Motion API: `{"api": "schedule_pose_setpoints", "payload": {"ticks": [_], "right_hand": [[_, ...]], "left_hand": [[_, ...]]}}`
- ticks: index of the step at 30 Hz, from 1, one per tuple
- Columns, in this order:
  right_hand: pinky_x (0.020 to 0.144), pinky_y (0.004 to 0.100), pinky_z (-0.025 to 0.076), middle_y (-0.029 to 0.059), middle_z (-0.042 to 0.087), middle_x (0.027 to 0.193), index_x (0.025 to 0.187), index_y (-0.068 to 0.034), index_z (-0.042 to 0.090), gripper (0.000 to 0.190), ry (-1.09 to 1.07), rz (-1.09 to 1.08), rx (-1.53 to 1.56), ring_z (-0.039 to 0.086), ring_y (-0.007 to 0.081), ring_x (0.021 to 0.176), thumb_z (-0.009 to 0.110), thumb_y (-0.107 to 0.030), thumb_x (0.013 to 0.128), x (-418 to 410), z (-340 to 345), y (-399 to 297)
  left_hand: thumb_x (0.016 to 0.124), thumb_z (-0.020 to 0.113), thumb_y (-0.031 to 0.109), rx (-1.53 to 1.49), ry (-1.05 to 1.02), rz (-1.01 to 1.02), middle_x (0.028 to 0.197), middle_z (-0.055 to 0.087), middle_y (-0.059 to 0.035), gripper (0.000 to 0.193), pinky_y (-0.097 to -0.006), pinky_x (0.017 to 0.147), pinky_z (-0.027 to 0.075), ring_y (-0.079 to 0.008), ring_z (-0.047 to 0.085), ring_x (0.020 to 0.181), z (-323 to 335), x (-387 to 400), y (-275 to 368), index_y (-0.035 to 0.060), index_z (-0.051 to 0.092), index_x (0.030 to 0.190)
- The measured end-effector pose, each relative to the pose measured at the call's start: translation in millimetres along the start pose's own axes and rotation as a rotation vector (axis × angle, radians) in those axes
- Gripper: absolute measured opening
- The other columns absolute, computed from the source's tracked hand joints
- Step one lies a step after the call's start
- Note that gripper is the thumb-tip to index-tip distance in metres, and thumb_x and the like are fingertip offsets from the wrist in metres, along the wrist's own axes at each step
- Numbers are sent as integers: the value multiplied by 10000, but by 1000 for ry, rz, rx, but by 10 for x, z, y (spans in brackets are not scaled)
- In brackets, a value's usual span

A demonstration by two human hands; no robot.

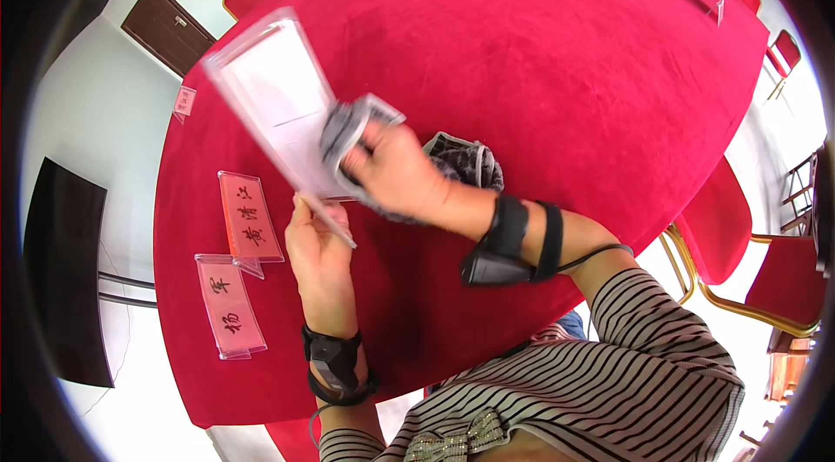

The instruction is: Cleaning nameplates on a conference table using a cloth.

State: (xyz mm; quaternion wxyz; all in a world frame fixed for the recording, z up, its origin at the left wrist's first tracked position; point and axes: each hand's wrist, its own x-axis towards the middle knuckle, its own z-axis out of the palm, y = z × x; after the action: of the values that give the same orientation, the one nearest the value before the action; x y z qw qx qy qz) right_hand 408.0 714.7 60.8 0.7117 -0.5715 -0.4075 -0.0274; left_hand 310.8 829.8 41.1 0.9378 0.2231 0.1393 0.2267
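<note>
My left hand [319, 243] grips the lower end of a clear acrylic sign holder [277, 100], which is tilted up off the table and has a white sheet inside. My right hand [401, 168] holds a bunched grey cloth with a pale border [342, 136] against or just over the holder's face; blur hides whether they touch. Behind my right wrist, a second dark grey patterned cloth [479, 165] lies crumpled on the red tablecloth [554, 90]; it may be part of the same cloth.
Two pink name plates in clear stands, a nearer one [231, 308] and a farther one [251, 214], lie at the left and bear writing. Another small plate [185, 101] stands at the table's left edge. Red chairs [714, 227] are at the right, a black screen [65, 273] at the left.
</note>
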Motion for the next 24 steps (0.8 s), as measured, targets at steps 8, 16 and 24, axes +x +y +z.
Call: {"api": "schedule_pose_setpoints", "payload": {"ticks": [8,16,24], "right_hand": [[688,297,432,107,567,799,873,-11,550,140,-82,16,-18,546,210,768,518,-9,736,-218,189,250],[660,294,431,88,574,780,782,-28,590,104,-67,-273,-112,530,210,725,584,-10,680,-118,94,-135],[702,232,431,32,599,806,828,-7,604,115,-18,5,299,523,87,770,566,16,723,80,-206,-395]], "left_hand": [[858,378,167,174,91,99,618,443,-6,138,-177,381,335,-90,424,494,88,4,216,76,470,812],[871,328,327,106,-222,46,548,355,13,189,-185,279,230,-74,293,369,28,68,331,159,413,893],[841,407,246,350,-260,44,615,477,-14,178,-240,356,351,-111,451,467,-37,189,219,85,475,875]]}}
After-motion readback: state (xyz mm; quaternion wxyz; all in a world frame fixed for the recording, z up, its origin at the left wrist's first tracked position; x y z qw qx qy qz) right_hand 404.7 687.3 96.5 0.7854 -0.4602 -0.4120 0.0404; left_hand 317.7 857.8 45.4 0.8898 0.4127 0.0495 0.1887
